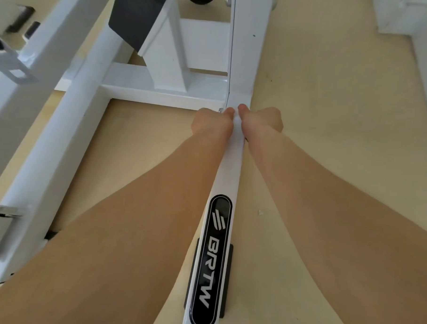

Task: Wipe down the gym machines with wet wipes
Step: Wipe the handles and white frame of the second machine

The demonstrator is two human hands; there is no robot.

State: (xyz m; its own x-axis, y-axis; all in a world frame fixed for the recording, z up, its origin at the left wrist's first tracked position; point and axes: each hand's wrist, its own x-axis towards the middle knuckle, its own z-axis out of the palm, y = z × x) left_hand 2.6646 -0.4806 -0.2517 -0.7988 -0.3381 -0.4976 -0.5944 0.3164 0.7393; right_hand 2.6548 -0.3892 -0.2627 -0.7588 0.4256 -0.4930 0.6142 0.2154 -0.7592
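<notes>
White frame bar (227,177) of the gym machine runs low over the tan floor (331,118). Its long axis points from the bottom centre of the frame up to the middle, where it meets a cross beam (161,96). A black BRTW label (212,259) sits on its near end. Left hand (209,122) and right hand (262,120) clasp the bar from either side, thumbs almost meeting on top.

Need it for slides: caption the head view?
Left hand and right hand meet atop the gym machine's white base bar.
</notes>
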